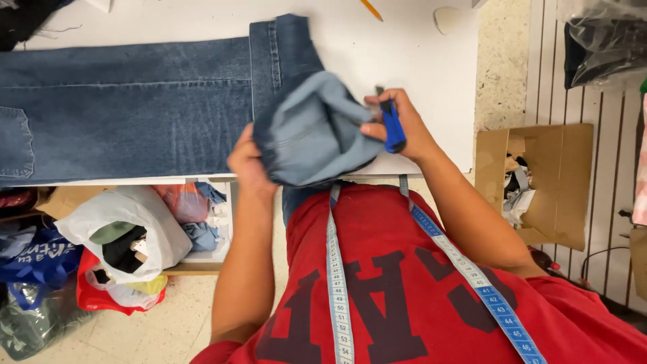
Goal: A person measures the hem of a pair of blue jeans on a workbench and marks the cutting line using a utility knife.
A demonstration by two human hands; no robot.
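Denim fills the middle of the frame: a pair of blue jeans [128, 108] lies flat across the white table [418, 61], running from the left edge to the centre, with one leg end turned inside out and lifted at the table's near edge. The left hand [248, 162] is closed on the lower left of that turned-up cuff [313, 131], fingers tucked under the pale inner side. The right hand [404, 128] pinches the cuff's right edge while also clamping a small blue-handled tool [392, 127] between thumb and fingers; its dark tip points up toward the top of the frame.

Judging by the folds, the cloth is thick, soft and fairly heavy: it bends but holds its bulk, and the doubled hem and seams look stiffer than the rest. It should not slip or break; the firm hem edge, where both hands already are, seems the surest hold.

A blue measuring tape [335, 269] hangs around the neck over the red shirt [404, 290] in the lower centre. An orange pencil [371, 9] lies at the top of the table. Below the table, lower left, plastic bags [121, 236] stuffed with fabric crowd the floor; at right stands an open cardboard box [539, 182] holding scraps. Nothing sits between the hands and the cuff; only the jeans' own weight on the table might drag against a pull.
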